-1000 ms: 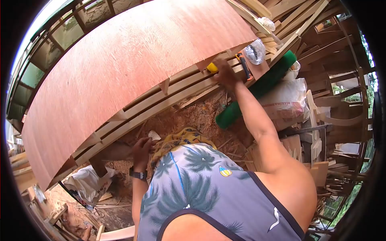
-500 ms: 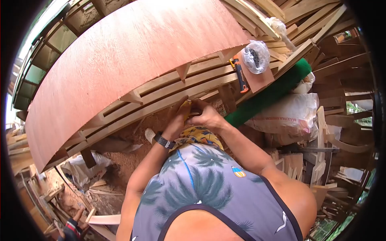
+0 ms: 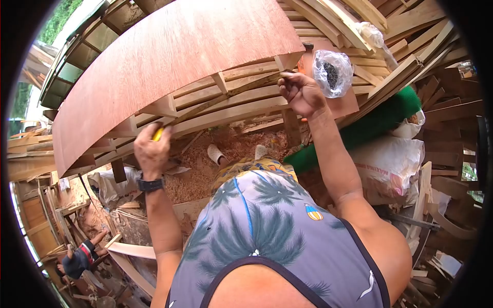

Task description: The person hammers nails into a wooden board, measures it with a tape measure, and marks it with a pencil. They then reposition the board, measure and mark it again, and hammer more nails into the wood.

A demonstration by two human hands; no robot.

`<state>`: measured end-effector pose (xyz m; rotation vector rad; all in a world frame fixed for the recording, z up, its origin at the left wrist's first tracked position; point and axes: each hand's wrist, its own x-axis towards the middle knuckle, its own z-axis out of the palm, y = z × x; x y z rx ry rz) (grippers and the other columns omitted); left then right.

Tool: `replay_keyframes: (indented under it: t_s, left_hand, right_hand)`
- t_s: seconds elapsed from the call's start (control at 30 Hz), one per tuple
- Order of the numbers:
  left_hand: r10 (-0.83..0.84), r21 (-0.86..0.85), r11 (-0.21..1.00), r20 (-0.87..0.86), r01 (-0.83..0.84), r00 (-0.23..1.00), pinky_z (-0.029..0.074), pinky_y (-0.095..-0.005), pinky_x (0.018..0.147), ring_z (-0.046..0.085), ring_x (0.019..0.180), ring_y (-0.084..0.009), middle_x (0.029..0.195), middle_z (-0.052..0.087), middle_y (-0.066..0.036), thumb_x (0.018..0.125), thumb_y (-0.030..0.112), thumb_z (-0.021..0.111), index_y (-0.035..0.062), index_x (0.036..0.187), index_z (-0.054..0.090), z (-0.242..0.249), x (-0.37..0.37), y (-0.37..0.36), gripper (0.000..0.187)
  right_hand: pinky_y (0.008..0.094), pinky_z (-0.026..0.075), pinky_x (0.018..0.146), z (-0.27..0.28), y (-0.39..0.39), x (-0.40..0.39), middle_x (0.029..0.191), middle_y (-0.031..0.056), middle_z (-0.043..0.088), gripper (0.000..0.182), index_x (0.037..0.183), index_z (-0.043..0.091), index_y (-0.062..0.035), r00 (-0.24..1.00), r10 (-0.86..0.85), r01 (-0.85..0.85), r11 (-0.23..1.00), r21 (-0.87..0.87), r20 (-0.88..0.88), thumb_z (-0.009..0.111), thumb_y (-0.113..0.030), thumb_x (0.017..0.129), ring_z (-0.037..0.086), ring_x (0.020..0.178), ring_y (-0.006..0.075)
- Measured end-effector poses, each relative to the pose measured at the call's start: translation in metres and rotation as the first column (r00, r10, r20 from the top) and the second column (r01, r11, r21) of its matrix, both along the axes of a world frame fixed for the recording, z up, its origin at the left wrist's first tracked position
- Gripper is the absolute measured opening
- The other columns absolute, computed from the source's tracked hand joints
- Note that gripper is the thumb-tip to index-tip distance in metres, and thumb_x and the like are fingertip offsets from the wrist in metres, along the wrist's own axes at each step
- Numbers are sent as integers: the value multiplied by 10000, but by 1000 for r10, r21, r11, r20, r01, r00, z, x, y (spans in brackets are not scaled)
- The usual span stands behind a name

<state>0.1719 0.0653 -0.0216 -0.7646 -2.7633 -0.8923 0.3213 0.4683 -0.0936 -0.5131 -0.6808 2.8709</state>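
My left hand (image 3: 152, 151) is closed around a yellow tape measure (image 3: 158, 134) below the front edge of a curved plywood panel (image 3: 174, 61). From it the drawn-out blade (image 3: 226, 96) slants up to the right, in front of the wooden ribs under the panel. Pinched between the fingers of my right hand (image 3: 304, 95) is the blade's far end, near the panel's right corner. That hand mostly hides an orange-and-black handled tool lying behind it.
A clear plastic bag of small dark pieces (image 3: 333, 74) lies on a plywood offcut (image 3: 346, 105). To the right are a green roll (image 3: 370, 126) and a white sack (image 3: 393, 167). Timber strips (image 3: 411, 31) are piled behind. Another person (image 3: 82, 256) is at lower left.
My hands have moved apart, the left to the left and the right up and to the right. The tape blade now stretches between them.
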Motion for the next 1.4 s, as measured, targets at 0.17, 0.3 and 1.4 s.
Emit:
replay_keyframes:
  t_s: [0.17,0.3,1.4]
  left_hand:
    - [185,48,983,-172,-179,968,541,-415,886,695,972,-309,1042,735,-171,885,181,783,2,1078,735,28,-19,-44,268]
    - [77,20,997,-339,-74,937,510,-388,906,653,1012,-281,1065,713,-112,899,131,763,34,1025,765,27,-27,-42,159]
    - [98,169,984,-285,-50,953,511,-327,732,625,823,-184,988,639,-76,863,95,799,43,1003,799,13,-43,-35,149]
  right_hand:
    - [323,637,845,5,27,-1,1021,151,711,181,1103,633,66,999,-47,47,999,-7,7,530,-55,1018,714,931,225]
    - [313,640,861,-5,34,-13,1049,153,708,199,1159,612,63,999,-30,28,998,-50,-35,508,-55,1038,714,952,232]
    - [236,481,514,-40,81,-4,805,54,716,356,1210,705,7,796,-356,-441,213,872,490,636,-116,883,645,636,91]
